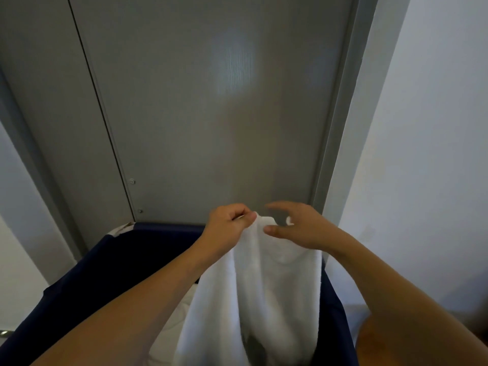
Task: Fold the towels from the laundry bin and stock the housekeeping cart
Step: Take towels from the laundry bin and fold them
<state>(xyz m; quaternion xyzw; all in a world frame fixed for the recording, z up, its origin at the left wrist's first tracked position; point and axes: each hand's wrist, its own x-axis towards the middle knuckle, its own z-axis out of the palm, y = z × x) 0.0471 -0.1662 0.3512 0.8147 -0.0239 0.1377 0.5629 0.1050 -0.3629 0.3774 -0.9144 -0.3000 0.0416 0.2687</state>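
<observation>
A white towel (253, 291) hangs lifted above the dark blue laundry bin (105, 273). My left hand (227, 225) pinches its top edge between thumb and curled fingers. Just to the right, my right hand (298, 225) hovers at the same edge with fingers and thumb spread apart, and the cloth passes under its palm. More white linen (179, 318) lies inside the bin below the hanging towel. The housekeeping cart is not in view.
Right behind the bin stands a grey metal door (211, 114) with a frame (340, 128) on its right. A pale wall (427, 154) fills the right side. At the bottom right corner, a brown rounded surface (383, 344) shows.
</observation>
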